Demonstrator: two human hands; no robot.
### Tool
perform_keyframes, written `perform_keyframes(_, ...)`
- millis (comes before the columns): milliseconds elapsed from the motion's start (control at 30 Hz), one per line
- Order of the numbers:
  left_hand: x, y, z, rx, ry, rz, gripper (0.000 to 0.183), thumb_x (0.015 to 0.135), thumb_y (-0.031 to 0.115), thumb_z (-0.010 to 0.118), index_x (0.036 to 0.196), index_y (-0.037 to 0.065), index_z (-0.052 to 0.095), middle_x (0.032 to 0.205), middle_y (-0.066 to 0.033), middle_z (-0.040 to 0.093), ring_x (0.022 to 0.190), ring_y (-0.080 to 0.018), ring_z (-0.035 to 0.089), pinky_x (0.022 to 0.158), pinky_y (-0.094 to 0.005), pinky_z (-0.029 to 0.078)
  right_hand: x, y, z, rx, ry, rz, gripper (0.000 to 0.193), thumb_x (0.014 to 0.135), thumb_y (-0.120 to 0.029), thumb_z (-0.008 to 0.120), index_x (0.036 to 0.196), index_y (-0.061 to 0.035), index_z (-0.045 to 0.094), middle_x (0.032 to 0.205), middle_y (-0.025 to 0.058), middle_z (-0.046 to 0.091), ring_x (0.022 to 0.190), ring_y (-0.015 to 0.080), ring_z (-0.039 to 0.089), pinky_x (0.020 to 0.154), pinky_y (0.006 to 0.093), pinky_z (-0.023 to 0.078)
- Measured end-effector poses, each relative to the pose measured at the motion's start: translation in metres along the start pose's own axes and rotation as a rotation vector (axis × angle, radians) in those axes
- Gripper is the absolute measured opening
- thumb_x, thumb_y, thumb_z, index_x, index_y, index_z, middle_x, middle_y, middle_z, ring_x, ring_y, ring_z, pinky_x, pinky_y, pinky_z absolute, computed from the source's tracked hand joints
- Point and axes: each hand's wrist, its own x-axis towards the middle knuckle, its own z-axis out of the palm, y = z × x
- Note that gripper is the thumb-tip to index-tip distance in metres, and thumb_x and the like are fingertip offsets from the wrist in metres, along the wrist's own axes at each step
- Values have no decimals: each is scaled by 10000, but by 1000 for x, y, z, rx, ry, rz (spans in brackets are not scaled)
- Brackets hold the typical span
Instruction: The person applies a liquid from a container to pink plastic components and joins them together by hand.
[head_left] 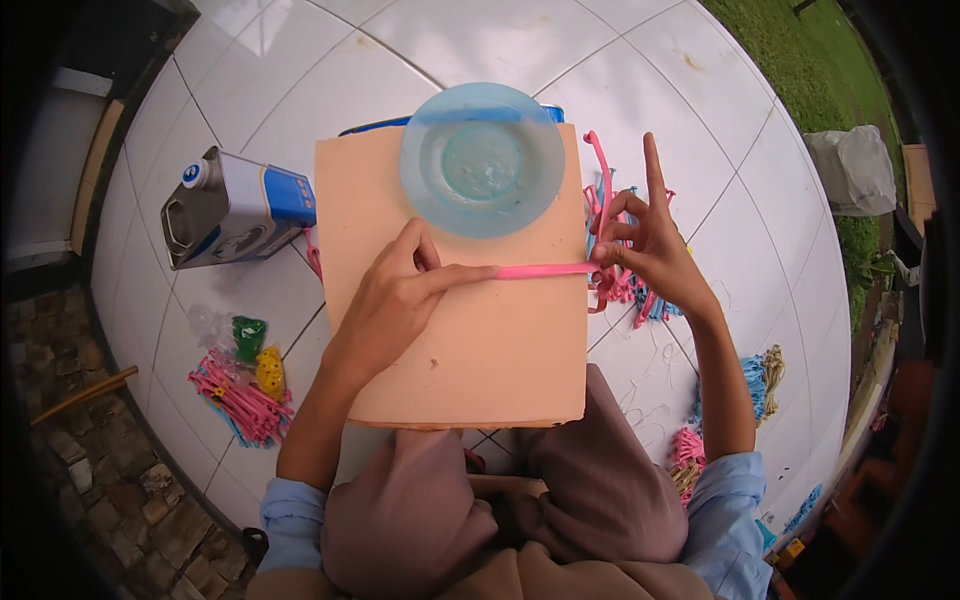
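A flat pink strip (540, 271) stretches across a peach-coloured board (460, 350) in front of me. My left hand (400, 285) rests over the board with one finger pointing right, its tip on the strip's left end; the other fingers are curled. Near the board's right edge, my right hand (645, 245) pinches the strip between thumb and fingers while its index finger points up. From that pinch a further pink length (600, 170) rises and bends over at the top. A translucent blue bowl (422, 190) sits on the far part of the board.
On the left stands a metal can (230, 210) with a white cap. Closer lie a pink bundle (235, 400), a green packet (249, 338) and a yellow packet (270, 372). Pink and blue strips (655, 300) heap beyond the board's right edge. More bundles (755, 385) lie by my right forearm.
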Motion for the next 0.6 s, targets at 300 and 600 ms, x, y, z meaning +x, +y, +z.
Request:
perform_keyframes(300,1,0,0,145,11,56,343,751,22,531,966,216,714,748,-62,357,653,-195,493,595,-307,461,-10,7,17,-152,133,-73,948,809,54,594,1440,-209,-62,1011,123,449,697,109,551,548,245,526)
perform_keyframes(600,2,-2,-1,167,47,155,341,649,45,656,939,211,724,710,-39,351,613,-167,476,523,-270,440,-13,27,29,-723,273,-602,547,752,165,562,1193,-125,418,1110,129,290,834,191,492,620,263,536)
